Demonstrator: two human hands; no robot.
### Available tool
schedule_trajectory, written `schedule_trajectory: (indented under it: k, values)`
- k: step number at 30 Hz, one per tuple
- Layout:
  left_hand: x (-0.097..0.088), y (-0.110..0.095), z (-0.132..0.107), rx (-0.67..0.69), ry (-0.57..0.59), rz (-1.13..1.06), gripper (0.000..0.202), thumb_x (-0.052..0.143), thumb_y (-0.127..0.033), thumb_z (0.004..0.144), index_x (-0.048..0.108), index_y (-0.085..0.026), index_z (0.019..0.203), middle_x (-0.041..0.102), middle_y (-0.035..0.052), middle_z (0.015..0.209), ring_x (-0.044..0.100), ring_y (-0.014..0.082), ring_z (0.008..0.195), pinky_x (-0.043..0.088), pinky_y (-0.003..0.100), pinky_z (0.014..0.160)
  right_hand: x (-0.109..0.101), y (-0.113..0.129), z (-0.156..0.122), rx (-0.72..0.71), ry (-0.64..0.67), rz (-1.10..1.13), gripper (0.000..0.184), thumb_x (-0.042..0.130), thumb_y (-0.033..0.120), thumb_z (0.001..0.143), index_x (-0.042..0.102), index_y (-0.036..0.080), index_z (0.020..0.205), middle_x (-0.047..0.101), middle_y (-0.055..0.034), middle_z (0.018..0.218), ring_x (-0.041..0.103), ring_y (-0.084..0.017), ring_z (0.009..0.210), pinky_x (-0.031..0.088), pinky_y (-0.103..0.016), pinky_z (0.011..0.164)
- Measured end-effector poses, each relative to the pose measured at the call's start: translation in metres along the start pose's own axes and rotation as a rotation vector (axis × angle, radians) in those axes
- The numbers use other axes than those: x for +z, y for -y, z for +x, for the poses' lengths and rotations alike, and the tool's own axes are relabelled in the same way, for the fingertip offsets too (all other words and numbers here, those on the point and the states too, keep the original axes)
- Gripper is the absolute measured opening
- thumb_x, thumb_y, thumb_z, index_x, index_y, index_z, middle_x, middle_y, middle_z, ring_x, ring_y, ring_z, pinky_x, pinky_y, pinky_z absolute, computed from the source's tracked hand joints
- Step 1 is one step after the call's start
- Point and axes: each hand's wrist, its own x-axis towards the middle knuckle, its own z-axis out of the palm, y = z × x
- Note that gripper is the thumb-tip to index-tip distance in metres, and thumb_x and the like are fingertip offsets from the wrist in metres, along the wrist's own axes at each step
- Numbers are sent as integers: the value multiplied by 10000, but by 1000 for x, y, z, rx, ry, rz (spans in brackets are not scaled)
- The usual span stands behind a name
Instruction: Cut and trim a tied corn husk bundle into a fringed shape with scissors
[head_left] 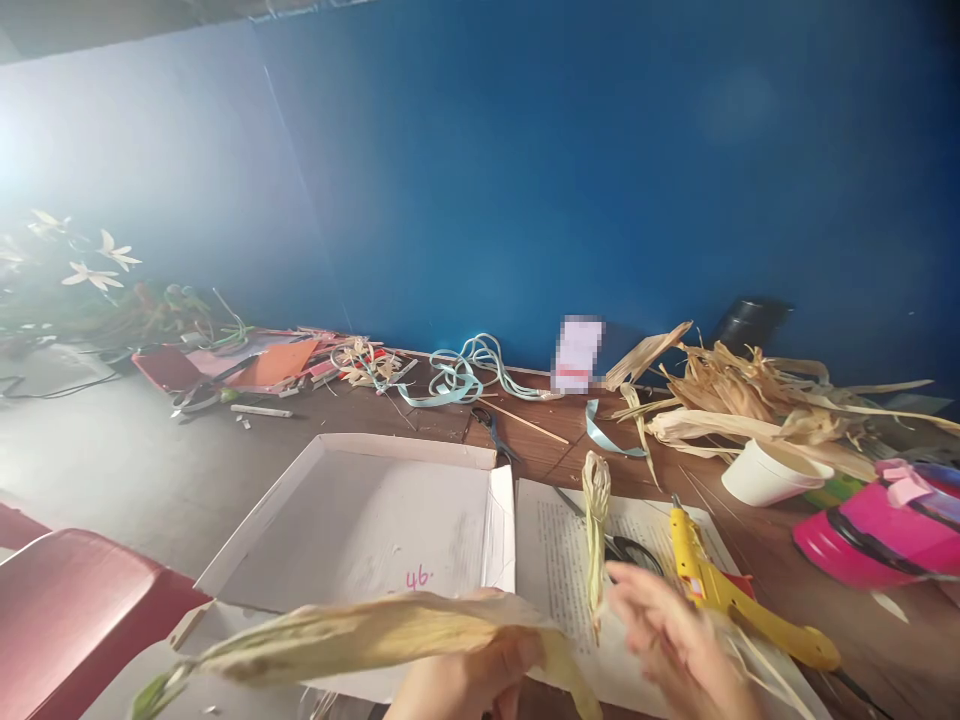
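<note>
A long pale corn husk [352,640] with a greenish tip stretches across the front of the view. My left hand [472,672] is closed round it near its right end, thumb on top. To the right, my right hand [671,640] is slightly blurred, its fingers extended and apart with nothing visible between them. Just beyond its fingertips lies a folded, tied bundle of husk strips [596,510] on a printed sheet [551,540]. Black-handled scissors [634,552] are partly hidden behind that bundle and hand. A yellow glue gun [720,590] rests right of the scissors.
An open white box [352,530] marked 46 stands left of the sheet. Dried husks [757,390] pile up at the back right, by a white cup [772,472] and a pink container [862,535]. Light-blue ribbon [457,385] and dark scissors [491,430] lie beyond the box.
</note>
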Motion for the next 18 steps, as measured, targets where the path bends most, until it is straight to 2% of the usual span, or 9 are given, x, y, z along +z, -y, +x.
schedule_trajectory:
  k: [1,3,5,8,11,14,18]
  values:
    - [-3,2,0,-9,-28,-16,445,691,-563,736,569,-136,759,478,-24,476,384,73,424,227,204,434,-8,-7,11,-61,-9,-127,415,433,484,968,583,195,1225,668,-62,968,636,-183,707,520,-238,603]
    - [-6,6,0,-12,-54,-70,443,684,-563,735,560,-140,780,533,-2,519,422,86,429,258,206,432,-22,-17,33,-137,1,-426,351,393,317,947,605,162,1179,604,-118,1181,607,-262,998,515,-352,827]
    - [-7,8,0,-15,-54,-90,452,688,-567,726,563,-137,792,560,16,543,454,95,444,283,204,442,-30,-16,48,-88,145,-713,311,409,193,908,626,169,1129,602,-123,1177,599,-293,1006,493,-428,839]
    - [-6,8,0,-24,-42,-91,456,688,-567,724,584,-128,793,548,10,535,454,91,448,310,201,454,-31,4,57,-12,290,-951,268,417,86,887,620,162,1044,599,-135,1127,621,-298,930,482,-408,740]
    - [-6,5,0,-44,-54,-79,466,687,-576,718,595,-120,715,523,5,527,440,85,444,327,205,453,-28,22,60,0,301,-986,197,456,53,838,592,153,940,623,-129,989,637,-290,827,426,-342,623]
    - [-8,2,-1,-49,-79,-88,490,690,-596,703,592,-118,664,506,5,517,443,90,446,344,212,454,-31,25,63,-4,318,-943,85,518,124,801,566,192,788,647,-60,874,624,-243,746,355,-282,550]
    - [-10,3,0,-52,-101,-109,506,702,-606,689,598,-112,664,499,4,513,438,86,440,339,209,443,-42,19,64,53,336,-701,111,559,251,784,570,208,682,642,0,710,600,-204,684,367,-254,569]
